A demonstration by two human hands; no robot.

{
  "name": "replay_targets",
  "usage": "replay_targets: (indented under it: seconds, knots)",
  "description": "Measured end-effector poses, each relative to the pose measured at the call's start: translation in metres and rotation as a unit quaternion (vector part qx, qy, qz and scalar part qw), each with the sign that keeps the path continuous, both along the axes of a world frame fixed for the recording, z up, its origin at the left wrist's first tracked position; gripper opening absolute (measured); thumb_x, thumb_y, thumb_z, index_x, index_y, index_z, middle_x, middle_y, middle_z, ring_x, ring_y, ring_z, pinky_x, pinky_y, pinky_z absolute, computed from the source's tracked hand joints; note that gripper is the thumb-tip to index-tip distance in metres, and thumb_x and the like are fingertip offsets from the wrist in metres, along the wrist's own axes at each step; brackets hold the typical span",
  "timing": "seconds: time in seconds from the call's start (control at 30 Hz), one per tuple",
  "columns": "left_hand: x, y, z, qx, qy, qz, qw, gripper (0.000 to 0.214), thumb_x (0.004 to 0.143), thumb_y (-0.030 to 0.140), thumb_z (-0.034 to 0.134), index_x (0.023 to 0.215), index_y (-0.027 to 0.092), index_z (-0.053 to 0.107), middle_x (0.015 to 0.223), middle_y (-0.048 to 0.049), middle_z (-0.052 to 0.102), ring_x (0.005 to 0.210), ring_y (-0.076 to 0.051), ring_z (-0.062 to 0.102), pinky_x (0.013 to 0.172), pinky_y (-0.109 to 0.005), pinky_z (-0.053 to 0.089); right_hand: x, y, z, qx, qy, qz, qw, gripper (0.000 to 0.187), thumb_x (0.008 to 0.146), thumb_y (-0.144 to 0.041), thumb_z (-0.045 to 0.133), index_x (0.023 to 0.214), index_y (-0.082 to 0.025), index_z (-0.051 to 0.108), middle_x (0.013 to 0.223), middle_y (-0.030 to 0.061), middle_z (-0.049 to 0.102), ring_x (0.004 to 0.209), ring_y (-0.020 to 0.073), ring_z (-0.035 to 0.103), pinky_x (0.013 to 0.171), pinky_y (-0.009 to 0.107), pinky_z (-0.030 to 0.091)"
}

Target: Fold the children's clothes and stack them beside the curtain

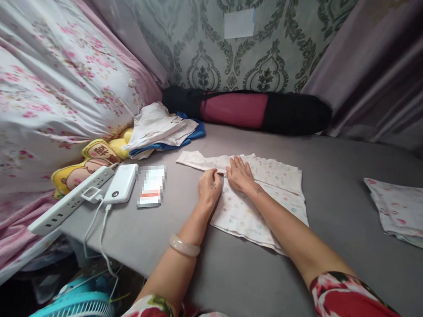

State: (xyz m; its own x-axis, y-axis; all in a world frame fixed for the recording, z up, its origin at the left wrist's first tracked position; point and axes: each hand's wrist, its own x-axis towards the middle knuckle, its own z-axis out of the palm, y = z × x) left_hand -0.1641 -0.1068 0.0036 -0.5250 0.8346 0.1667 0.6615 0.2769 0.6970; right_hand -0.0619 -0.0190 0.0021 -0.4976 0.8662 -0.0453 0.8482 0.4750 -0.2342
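A small white printed garment lies flat on the grey bed surface, with one sleeve stretched out to the left. My left hand rests on the garment's left part with its fingers curled, pinching the cloth near the sleeve. My right hand lies flat beside it, fingers stretched out and pressing the cloth. A pale bangle sits on my left wrist.
A folded floral cloth lies at the right edge. A white power bank, a power strip and a blurred packet lie at the left. Behind are folded clothes, a yellow cushion, a dark bolster, and a blue fan below.
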Motion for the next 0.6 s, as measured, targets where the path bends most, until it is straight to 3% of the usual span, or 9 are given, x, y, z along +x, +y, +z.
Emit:
replay_targets:
  seconds: [0.17, 0.37, 0.6]
  knots:
    - [-0.027, 0.004, -0.001, -0.006, 0.025, 0.116, 0.993, 0.035, 0.089, 0.02, 0.042, 0.114, 0.013, 0.065, 0.115, -0.0113, 0.067, 0.109, -0.023, 0.059, 0.1, -0.033, 0.043, -0.007, 0.002, -0.002, 0.01, 0.014, -0.023, 1.0, 0.059, 0.098, -0.037, 0.019, 0.15, -0.013, 0.031, 0.158, 0.0112, 0.024, 0.146, 0.025, 0.015, 0.117, 0.046, 0.01]
    - [-0.053, 0.009, 0.001, -0.039, 0.052, 0.27, 0.961, 0.034, 0.086, 0.028, 0.049, 0.112, 0.015, 0.068, 0.121, -0.0161, 0.059, 0.117, -0.033, 0.049, 0.102, -0.045, 0.039, -0.011, 0.001, -0.007, 0.037, 0.007, -0.039, 0.999, 0.057, 0.098, -0.037, 0.021, 0.15, -0.015, 0.033, 0.158, 0.01, 0.027, 0.145, 0.025, 0.018, 0.117, 0.045, 0.01]
    - [-0.064, 0.019, 0.0, -0.063, 0.033, 0.339, 0.938, 0.043, 0.083, 0.047, 0.058, 0.107, 0.012, 0.067, 0.122, -0.0212, 0.055, 0.117, -0.038, 0.047, 0.097, -0.048, 0.041, -0.01, 0.0, -0.007, 0.046, 0.006, -0.038, 0.998, 0.058, 0.098, -0.041, 0.024, 0.149, -0.015, 0.035, 0.157, 0.0107, 0.028, 0.145, 0.0265, 0.019, 0.116, 0.045, 0.011]
